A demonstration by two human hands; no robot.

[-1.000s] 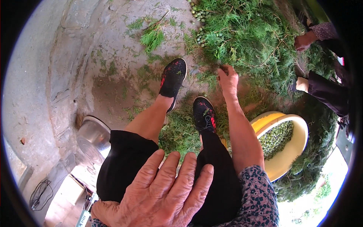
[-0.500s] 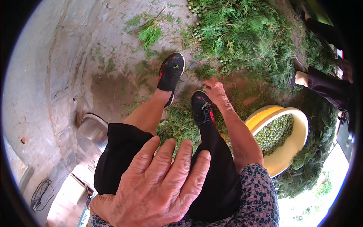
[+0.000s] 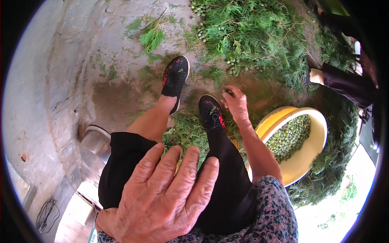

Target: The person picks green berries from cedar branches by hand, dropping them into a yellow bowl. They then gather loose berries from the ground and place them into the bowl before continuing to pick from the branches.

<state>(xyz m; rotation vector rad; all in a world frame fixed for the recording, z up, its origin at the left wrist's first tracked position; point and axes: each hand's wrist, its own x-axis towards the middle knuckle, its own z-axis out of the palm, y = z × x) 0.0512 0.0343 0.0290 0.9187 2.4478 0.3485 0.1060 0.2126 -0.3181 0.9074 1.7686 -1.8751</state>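
Observation:
My left hand [image 3: 164, 194] is open, its back toward me and its fingers apart, above my black-clothed lap. Beyond my right shoe, my right hand [image 3: 236, 106] has its fingers curled in over the ground. Pinched between thumb and fingers is a small dark green cone [image 3: 229, 92], mostly hidden. To the right of my forearm stands a pale yellow basin [image 3: 318, 121], holding many small green cones [image 3: 292, 137]. Ahead lies a large heap of green conifer branches [image 3: 259, 36] with cones among them.
My black shoes [image 3: 176, 76] stand on the littered concrete floor. A metal pot [image 3: 95, 142] is at left, a coiled cable [image 3: 48, 214] behind it. A loose sprig [image 3: 152, 37] lies ahead. Another person's dark-trousered leg [image 3: 344, 83] is at far right. More branches [image 3: 320, 184] surround the basin.
My right hand has drawn back slightly from beyond the shoe tip, turning and closing its fingers, with a small cone now showing in them. The whole view has shifted a little. My left hand stays open.

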